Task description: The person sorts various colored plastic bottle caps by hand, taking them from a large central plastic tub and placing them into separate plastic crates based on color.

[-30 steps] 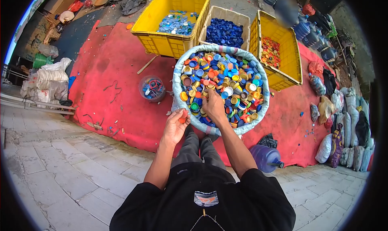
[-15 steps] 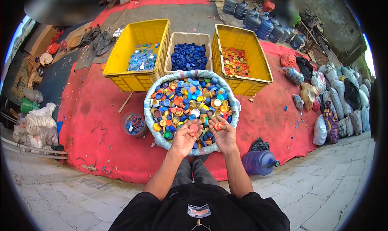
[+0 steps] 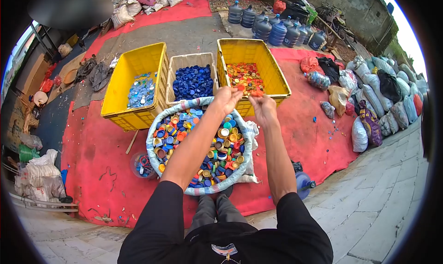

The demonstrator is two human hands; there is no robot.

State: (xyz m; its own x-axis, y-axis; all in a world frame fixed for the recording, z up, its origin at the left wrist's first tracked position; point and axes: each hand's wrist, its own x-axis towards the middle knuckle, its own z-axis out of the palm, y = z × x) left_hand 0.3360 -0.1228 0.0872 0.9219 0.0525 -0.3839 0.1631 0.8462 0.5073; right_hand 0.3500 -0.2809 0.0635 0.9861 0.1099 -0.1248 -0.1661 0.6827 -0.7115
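Both arms stretch forward over a big round sack [image 3: 152, 148] filled with mixed coloured bottle caps [image 3: 221, 148]. My left hand [image 3: 227, 99] holds red-orange caps at the near edge of the right yellow crate [image 3: 272, 70], which contains red and orange caps [image 3: 244, 75]. My right hand [image 3: 263, 105] is beside it, also holding orange caps just above that crate's near rim. The middle beige crate [image 3: 173, 72] is full of dark blue caps [image 3: 193, 81]. The left yellow crate [image 3: 120, 86] has light blue caps [image 3: 140, 92].
Everything sits on a red mat [image 3: 92, 144]. A small clear tub [image 3: 138, 165] of bits stands left of the sack. A blue water jug [image 3: 302, 183] lies at my right; several more jugs [image 3: 272, 26] stand behind. Stuffed bags [image 3: 369, 116] line the right side.
Both hands rose from the near rim of the sack and reached forward across it to the right yellow crate, carrying red-orange caps. My head tilted up, showing more of the yard.
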